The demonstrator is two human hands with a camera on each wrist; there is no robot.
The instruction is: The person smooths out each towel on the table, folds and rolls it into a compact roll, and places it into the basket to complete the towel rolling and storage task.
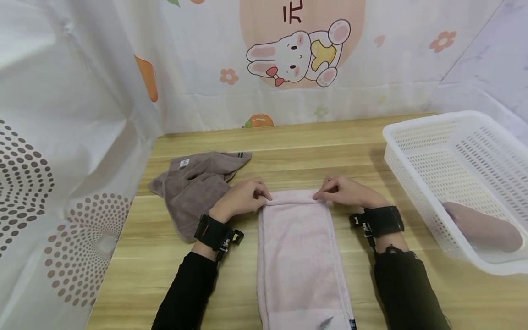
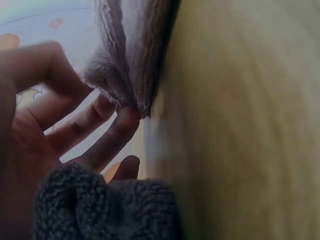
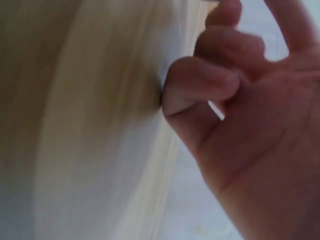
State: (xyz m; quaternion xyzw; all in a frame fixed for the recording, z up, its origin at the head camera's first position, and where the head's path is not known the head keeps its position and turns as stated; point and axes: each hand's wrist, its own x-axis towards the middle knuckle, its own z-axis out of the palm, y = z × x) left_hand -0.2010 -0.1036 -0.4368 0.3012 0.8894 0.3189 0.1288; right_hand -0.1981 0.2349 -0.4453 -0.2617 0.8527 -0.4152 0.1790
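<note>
A pink towel [image 1: 299, 256], folded lengthwise into a long strip, lies on the wooden table with its far end turned over in a narrow fold. My left hand [image 1: 244, 198] pinches the left corner of that fold. At the right corner, my right hand [image 1: 347, 190] pinches the fold between thumb and finger. In the left wrist view the towel's layered edge [image 2: 127, 65] meets the left fingertips [image 2: 127, 120]. The right wrist view shows the right hand [image 3: 250, 110] with curled fingers low against the tabletop; the towel is out of sight there.
A crumpled brown towel [image 1: 195, 183] lies just left of my left hand. On the right stands a white plastic basket [image 1: 416, 172] holding a rolled mauve-brown cloth [image 1: 482, 227]. A printed curtain [image 1: 198, 55] hangs along the table's far edge.
</note>
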